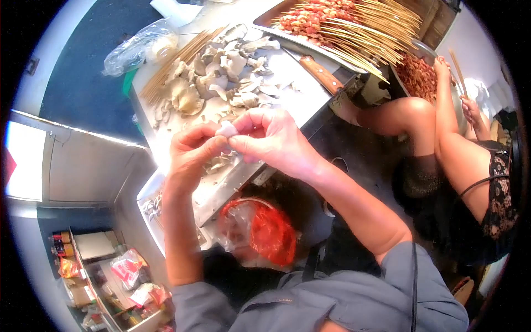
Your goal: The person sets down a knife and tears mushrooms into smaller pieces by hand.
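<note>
Between both hands, over the near edge of the white board, is a pale oyster mushroom piece [226, 130]. My left hand [194, 148] pinches it from the left with thumb and fingertips. From the right, my right hand [271, 137] grips the same piece between thumb and curled fingers. A heap of torn oyster mushrooms [213, 77] spreads over the board [301, 113] just beyond my hands. Along the heap's left side lies a bundle of bare bamboo skewers [180, 65].
A tray [301, 35] of skewered meat stands at the back, with a wooden-handled knife [321, 73] near it. A clear plastic bag [141, 47] lies back left. Below the board hangs a red bag [271, 235]. At right, a co-worker's hands are beside a meat-filled basin [418, 77].
</note>
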`<state>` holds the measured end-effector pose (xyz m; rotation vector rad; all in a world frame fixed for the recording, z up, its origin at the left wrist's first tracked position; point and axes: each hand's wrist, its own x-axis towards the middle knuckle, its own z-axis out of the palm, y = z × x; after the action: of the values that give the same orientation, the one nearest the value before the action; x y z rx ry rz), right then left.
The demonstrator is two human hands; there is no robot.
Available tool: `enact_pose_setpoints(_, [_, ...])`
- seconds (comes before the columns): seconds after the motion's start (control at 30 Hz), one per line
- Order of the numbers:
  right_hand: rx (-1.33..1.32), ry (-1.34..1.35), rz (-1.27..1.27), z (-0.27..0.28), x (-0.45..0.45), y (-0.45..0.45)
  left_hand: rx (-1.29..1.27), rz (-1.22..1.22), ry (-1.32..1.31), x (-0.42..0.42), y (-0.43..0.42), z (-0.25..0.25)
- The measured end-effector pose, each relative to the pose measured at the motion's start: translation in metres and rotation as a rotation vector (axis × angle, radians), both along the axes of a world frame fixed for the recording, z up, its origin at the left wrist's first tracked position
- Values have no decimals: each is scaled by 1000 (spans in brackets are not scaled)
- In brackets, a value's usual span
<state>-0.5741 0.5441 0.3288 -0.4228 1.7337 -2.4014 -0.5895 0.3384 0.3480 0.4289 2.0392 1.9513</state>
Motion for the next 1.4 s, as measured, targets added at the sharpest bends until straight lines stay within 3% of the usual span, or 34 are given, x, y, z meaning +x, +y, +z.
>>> enact_pose_setpoints(0.23, [4,-33,74,4,7,-10,52,237,1,28,5,-5])
enact_pose_setpoints(0.57, [249,48,130,-7,13,-21,-145,164,89,48,-21,-14])
enact_pose_setpoints(0.77, [656,574,-133,-1,17,-28,-120,314,85,43,-42,-8])
enact_pose_setpoints(0.87, [704,595,-218,-9,13,-28,-160,434,166,27,-40,-18])
enact_pose_setpoints(0.93, [751,610,-248,-19,6,-28,-327,544,497,16,-34,-25])
enact_pose_setpoints(1.07, [703,483,-269,-32,-2,-29,-491,683,697,7,-32,-25])
enact_pose_setpoints(1.1, [648,391,-257,-33,-2,-28,-478,687,698,8,-33,-26])
enact_pose_setpoints(1.17, [689,462,-271,-30,-11,-26,-240,735,645,8,-33,-30])
enact_pose_setpoints(1.4, [908,640,-290,-5,-59,-29,-40,855,493,15,-46,-33])
